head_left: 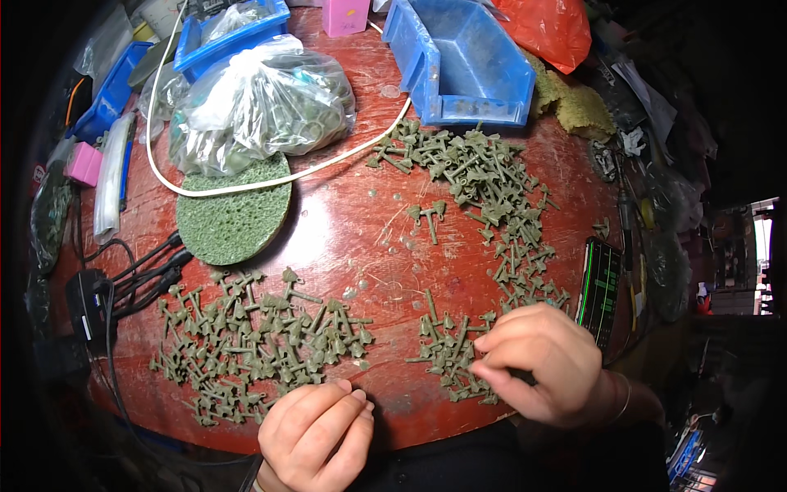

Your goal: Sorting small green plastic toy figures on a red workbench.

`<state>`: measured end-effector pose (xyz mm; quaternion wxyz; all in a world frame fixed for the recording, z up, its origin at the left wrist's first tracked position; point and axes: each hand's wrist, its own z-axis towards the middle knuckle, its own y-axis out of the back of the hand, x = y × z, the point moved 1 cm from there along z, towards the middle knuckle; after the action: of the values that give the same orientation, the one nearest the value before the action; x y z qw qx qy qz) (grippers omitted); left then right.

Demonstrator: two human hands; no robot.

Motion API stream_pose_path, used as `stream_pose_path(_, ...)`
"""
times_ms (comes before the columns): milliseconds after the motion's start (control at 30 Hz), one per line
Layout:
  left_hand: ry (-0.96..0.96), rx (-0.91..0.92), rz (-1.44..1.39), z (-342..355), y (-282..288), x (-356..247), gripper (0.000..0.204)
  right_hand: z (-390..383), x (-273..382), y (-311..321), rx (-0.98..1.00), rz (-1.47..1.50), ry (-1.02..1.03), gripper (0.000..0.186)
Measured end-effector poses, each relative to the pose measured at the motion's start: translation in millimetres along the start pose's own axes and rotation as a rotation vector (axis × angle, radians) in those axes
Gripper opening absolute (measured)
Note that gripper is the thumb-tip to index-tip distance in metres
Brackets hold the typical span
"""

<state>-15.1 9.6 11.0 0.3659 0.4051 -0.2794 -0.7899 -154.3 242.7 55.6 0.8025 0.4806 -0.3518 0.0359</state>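
Many small olive-green plastic parts lie on a round red-brown table (344, 238). One heap (254, 340) spreads at the near left, a second long heap (484, 189) runs down the right side to a small cluster (447, 353) near the front edge. My right hand (541, 361) rests on that cluster, its fingertips pinched together on a part. My left hand (316, 435) hangs at the table's front edge, fingers curled loosely, just below the left heap; whether it holds a part is hidden.
A blue plastic bin (459, 61) stands at the back. A clear bag of green parts (254, 102) sits on a round green sponge disc (234, 217). A white cord (270, 176), black cables (139, 275), a phone (598, 287) and an orange bag (549, 29) lie around.
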Motion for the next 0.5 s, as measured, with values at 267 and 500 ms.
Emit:
stream_pose_path(267, -0.001, -0.009, 0.003, -0.7, -1.0, 0.2, 0.020, -2.2, -4.1, 6.1, -0.031, -0.024, -0.181, 0.028)
stream_pose_path(500, -0.002, -0.003, 0.010, 0.4, -1.3, -0.4, 0.021, -3.0, -5.8, 4.6, 0.027, -0.003, -0.163, 0.026)
